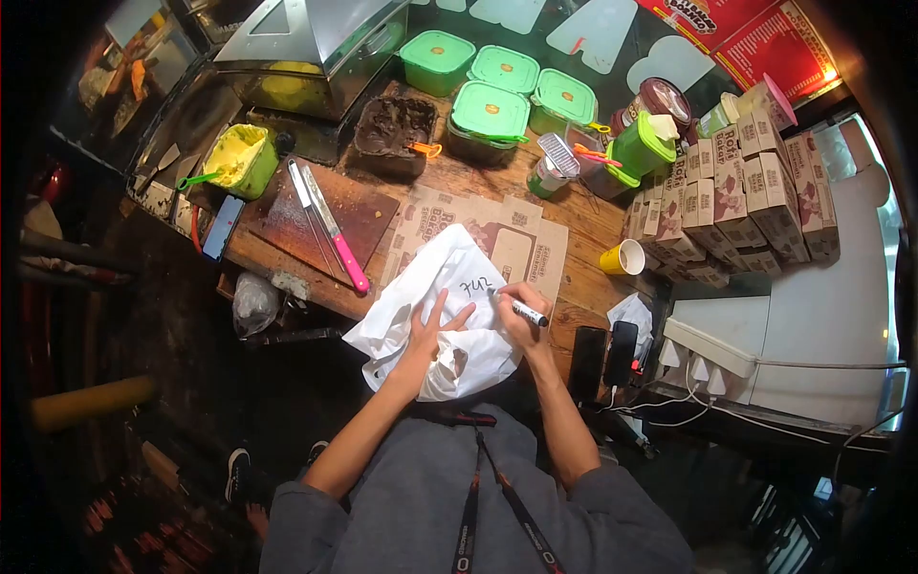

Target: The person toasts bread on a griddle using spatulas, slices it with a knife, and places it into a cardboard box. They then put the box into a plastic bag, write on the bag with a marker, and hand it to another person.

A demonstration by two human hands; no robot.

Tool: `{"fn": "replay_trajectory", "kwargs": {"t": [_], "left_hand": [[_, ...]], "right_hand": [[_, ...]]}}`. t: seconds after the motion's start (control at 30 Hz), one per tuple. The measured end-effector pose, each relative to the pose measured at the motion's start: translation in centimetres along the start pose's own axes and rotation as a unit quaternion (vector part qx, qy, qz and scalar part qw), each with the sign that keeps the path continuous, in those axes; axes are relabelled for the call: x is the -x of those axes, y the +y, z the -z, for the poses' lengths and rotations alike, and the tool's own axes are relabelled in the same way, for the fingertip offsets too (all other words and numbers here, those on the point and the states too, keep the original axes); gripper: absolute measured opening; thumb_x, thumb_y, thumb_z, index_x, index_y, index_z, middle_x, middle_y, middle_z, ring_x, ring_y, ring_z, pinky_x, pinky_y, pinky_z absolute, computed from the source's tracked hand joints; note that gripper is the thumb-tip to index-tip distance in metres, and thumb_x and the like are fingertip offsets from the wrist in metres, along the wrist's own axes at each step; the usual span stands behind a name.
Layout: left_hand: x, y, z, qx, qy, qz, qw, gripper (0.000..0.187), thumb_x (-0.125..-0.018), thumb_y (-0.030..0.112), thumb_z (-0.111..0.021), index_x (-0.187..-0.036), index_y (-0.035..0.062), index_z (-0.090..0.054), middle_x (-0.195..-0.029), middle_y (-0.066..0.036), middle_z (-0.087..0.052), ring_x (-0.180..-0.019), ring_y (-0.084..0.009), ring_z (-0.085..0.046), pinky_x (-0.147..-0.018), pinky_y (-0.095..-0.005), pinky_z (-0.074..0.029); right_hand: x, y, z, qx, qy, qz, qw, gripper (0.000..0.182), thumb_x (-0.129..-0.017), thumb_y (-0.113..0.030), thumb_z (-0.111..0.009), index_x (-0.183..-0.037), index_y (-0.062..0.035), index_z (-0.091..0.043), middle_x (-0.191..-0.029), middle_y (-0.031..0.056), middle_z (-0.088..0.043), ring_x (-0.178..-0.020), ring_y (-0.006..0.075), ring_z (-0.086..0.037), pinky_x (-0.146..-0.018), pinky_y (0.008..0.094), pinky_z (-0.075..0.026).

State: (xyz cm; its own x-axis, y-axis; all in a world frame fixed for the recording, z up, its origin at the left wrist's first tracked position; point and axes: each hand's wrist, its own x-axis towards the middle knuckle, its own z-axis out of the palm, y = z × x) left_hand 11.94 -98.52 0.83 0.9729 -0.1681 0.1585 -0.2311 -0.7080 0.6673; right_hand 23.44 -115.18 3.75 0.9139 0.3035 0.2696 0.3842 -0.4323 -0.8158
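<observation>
A white bag (416, 273), seemingly plastic, lies crumpled at the table's near edge, partly over a flattened printed cardboard box (545, 251). Short black handwriting (473, 287) shows on its upper face. My left hand (427, 335) presses on the bag with its fingers spread. In my right hand (521, 325) is a black-and-white marker (526, 310), its tip on the bag beside the writing. Left of the bag, a knife with a pink handle (352, 266) rests on a brown cutting board (292, 230).
Green-lidded tubs (490, 110) and a tub of dark spread (394, 129) stand at the back. A yellow tub (244, 158) is at left. Stacked cardboard boxes (732, 196) and a yellow cup (623, 257) stand right, above phones (622, 349) and a power strip (710, 346).
</observation>
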Motion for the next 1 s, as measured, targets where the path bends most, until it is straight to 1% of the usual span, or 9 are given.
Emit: {"fn": "replay_trajectory", "kwargs": {"t": [0.13,0.23,0.27,0.47,0.6,0.73,0.87,0.97,1.0], "left_hand": [[-0.6,1.5,1.7,-0.038,-0.035,0.009,0.999,0.027,-0.083,0.021,-0.057,-0.108,0.0106,-0.060,-0.136,-0.005,-0.049,-0.136,-0.0357,-0.024,-0.103,-0.0594,-0.020],[-2.3,1.7,1.5,-0.054,0.014,0.050,0.997,0.027,-0.084,0.022,-0.060,-0.105,0.0060,-0.059,-0.122,-0.009,-0.058,-0.125,-0.0356,-0.038,-0.098,-0.0532,-0.028],[-3.2,2.9,2.6,-0.073,0.064,0.021,0.995,0.025,-0.083,0.022,-0.062,-0.100,0.0033,-0.059,-0.106,-0.009,-0.062,-0.115,-0.0335,-0.047,-0.092,-0.0469,-0.033],[-5.6,4.9,4.5,-0.069,0.029,-0.027,0.997,0.022,-0.081,0.019,-0.065,-0.096,0.0042,-0.059,-0.091,-0.010,-0.062,-0.106,-0.0297,-0.051,-0.088,-0.0431,-0.034],[-6.0,6.8,4.5,-0.030,0.014,-0.032,0.999,0.020,-0.077,0.013,-0.067,-0.094,0.0038,-0.060,-0.088,-0.010,-0.061,-0.096,-0.0265,-0.053,-0.083,-0.0410,-0.034],[-6.3,7.7,3.8,-0.001,-0.032,-0.047,0.998,0.018,-0.080,0.011,-0.064,-0.095,0.0019,-0.060,-0.083,-0.014,-0.058,-0.088,-0.0291,-0.051,-0.080,-0.0410,-0.035],[-7.4,7.7,4.1,0.004,-0.247,-0.001,0.969,0.023,-0.085,0.015,-0.061,-0.102,0.0001,-0.057,-0.087,-0.017,-0.058,-0.088,-0.0329,-0.052,-0.081,-0.0419,-0.036],[-7.8,8.6,4.6,0.106,-0.208,0.070,0.970,0.034,-0.084,0.019,-0.063,-0.111,0.0006,-0.052,-0.093,-0.018,-0.060,-0.089,-0.0330,-0.053,-0.084,-0.0429,-0.036],[-7.5,8.6,5.1,0.024,-0.169,0.038,0.985,0.042,-0.082,0.021,-0.065,-0.115,0.0012,-0.050,-0.101,-0.020,-0.056,-0.096,-0.0347,-0.050,-0.088,-0.0445,-0.034]], "right_hand": [[1.1,0.6,0.6,-0.022,-0.012,-0.058,0.998,0.007,-0.075,-0.005,-0.061,-0.076,0.0008,-0.064,-0.066,0.0124,-0.065,-0.055,0.0204,-0.063,-0.053,0.0300,-0.048],[1.2,-0.9,2.1,-0.162,0.004,-0.120,0.980,0.009,-0.079,-0.006,-0.060,-0.077,0.0019,-0.064,-0.063,0.0093,-0.064,-0.051,0.0141,-0.060,-0.050,0.0265,-0.046],[1.2,-2.4,2.7,-0.220,0.004,-0.133,0.966,0.010,-0.080,-0.006,-0.059,-0.077,0.0023,-0.064,-0.062,0.0084,-0.063,-0.050,0.0121,-0.058,-0.049,0.0253,-0.046],[1.2,-5.5,4.2,-0.281,-0.015,-0.100,0.954,0.022,-0.088,-0.012,-0.051,-0.075,0.0034,-0.061,-0.055,0.0055,-0.056,-0.044,0.0074,-0.049,-0.042,0.0212,-0.039],[1.9,-5.7,4.3,-0.299,0.017,-0.150,0.942,0.027,-0.090,-0.013,-0.048,-0.070,0.0021,-0.057,-0.052,0.0061,-0.052,-0.044,0.0076,-0.047,-0.039,0.0234,-0.035],[3.1,-3.9,4.0,-0.107,0.069,0.021,0.992,0.030,-0.090,-0.016,-0.047,-0.066,0.0013,-0.052,-0.055,0.0090,-0.052,-0.049,0.0140,-0.050,-0.047,0.0306,-0.038],[3.4,-3.0,5.4,-0.303,-0.013,-0.099,0.948,0.031,-0.090,-0.019,-0.049,-0.063,-0.0041,-0.051,-0.054,0.0054,-0.052,-0.047,0.0143,-0.049,-0.044,0.0295,-0.039],[2.5,1.7,5.1,-0.395,0.107,-0.282,0.868,0.032,-0.090,-0.027,-0.053,-0.064,-0.0073,-0.053,-0.053,0.0016,-0.051,-0.047,0.0109,-0.049,-0.040,0.0261,-0.037],[1.9,4.2,5.2,-0.464,0.137,-0.360,0.798,0.031,-0.089,-0.031,-0.056,-0.068,-0.0086,-0.055,-0.053,0.0008,-0.051,-0.044,0.0085,-0.047,-0.038,0.0230,-0.035]]}}
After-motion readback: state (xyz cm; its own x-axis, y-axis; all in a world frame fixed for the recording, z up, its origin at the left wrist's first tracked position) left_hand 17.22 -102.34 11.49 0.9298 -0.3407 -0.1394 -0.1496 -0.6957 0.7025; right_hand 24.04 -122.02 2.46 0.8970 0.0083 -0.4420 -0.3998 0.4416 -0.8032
